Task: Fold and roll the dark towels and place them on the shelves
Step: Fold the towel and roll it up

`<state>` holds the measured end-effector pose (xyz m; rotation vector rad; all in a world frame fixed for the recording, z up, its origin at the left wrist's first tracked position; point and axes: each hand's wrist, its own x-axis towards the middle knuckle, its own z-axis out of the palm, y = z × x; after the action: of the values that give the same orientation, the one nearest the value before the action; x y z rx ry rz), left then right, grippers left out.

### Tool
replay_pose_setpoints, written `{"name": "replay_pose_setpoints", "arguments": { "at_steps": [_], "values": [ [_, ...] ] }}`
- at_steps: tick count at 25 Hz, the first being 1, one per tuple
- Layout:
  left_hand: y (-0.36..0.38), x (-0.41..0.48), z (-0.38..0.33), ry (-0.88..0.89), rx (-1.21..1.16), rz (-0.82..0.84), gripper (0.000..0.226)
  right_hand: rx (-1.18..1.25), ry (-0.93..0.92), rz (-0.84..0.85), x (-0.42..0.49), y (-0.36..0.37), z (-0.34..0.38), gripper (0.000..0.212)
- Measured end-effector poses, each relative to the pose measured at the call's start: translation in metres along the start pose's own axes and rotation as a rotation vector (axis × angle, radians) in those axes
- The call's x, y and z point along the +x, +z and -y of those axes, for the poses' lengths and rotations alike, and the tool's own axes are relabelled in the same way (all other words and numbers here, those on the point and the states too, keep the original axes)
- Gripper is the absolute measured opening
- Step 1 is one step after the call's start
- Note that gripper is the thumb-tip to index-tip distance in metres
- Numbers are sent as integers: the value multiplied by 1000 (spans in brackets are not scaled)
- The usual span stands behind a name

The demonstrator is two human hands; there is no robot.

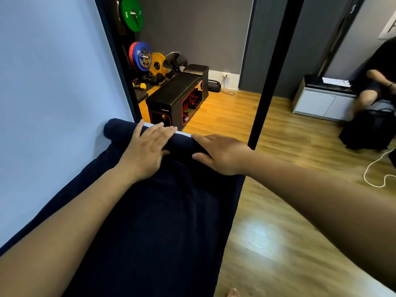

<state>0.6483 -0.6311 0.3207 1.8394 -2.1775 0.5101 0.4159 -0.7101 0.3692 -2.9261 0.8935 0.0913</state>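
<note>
1 towel (162, 221): dark navy, soft nap, a long strip on our smooth pale-blue top (53, 103), far end rolled into a thick cylinder. Our left hand (147, 151) and right hand (220, 156) press that roll, fingers straight, gripping nothing. Beyond, a red-trimmed black box (171, 93) holds red-and-black items.

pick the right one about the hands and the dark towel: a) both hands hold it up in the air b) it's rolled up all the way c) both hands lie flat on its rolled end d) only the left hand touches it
c: the left hand and the right hand both lie with straight fingers on the rolled far end of the dark towel, and the rest of it lies flat.
</note>
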Motion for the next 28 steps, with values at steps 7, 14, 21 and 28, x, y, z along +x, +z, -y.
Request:
{"name": "replay_pose_setpoints", "arguments": {
  "at_steps": [7, 14, 21, 28],
  "values": [
    [1, 2, 4, 13, 9, 36, 56, -188, -142, 25, 15, -8, -23, 76],
    [-3, -2, 7, 31, -12, 89, 58, -211, -77, -88, -6, 8, -1, 71],
    [-13, -36, 1, 8, -172, 77, 59, -212, -15, -73, -29, 16, 29, 83],
    [-26, -58, -11, -23, -40, -216, 51, -164, -37, -106, -75, 37, 91, 82]
  ]
}}
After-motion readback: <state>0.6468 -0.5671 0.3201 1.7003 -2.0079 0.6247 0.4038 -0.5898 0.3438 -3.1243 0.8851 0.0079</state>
